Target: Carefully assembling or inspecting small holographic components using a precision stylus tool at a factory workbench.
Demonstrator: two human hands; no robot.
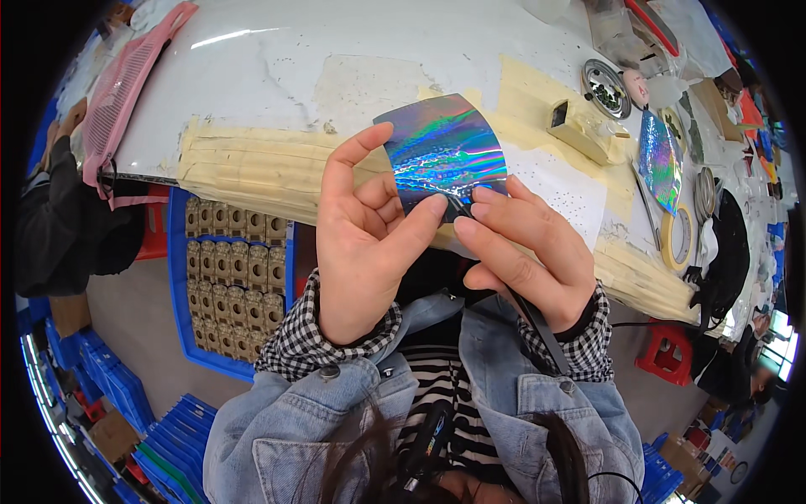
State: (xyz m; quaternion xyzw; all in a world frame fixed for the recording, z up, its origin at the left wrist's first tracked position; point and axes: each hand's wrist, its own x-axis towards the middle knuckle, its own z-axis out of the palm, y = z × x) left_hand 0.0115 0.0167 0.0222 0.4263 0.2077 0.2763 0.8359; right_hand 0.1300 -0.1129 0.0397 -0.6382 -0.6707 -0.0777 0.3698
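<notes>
A shiny holographic sheet [445, 139], blue with rainbow streaks, is held up and slightly curved over the table's near edge. Small raised specks dot its lower half. My left hand [361, 227] grips it by the left side and lower edge, thumb in front. In my right hand [537, 248] are dark tweezers [537, 323], pinched between thumb and fingers. Their tips meet the sheet's lower edge beside my left thumb; whether anything small is between them, I cannot tell. Under the sheet's right side lies white paper [575, 189] scattered with tiny dark dots.
Below the table at left stands a blue tray [179, 290] of brass-coloured parts. Rightward lie a tape-covered block [579, 134], a round dish [606, 88] with dark bits, another holographic sheet [657, 160] and a tape roll [677, 239]. A person sits beyond a pink mesh panel [134, 84].
</notes>
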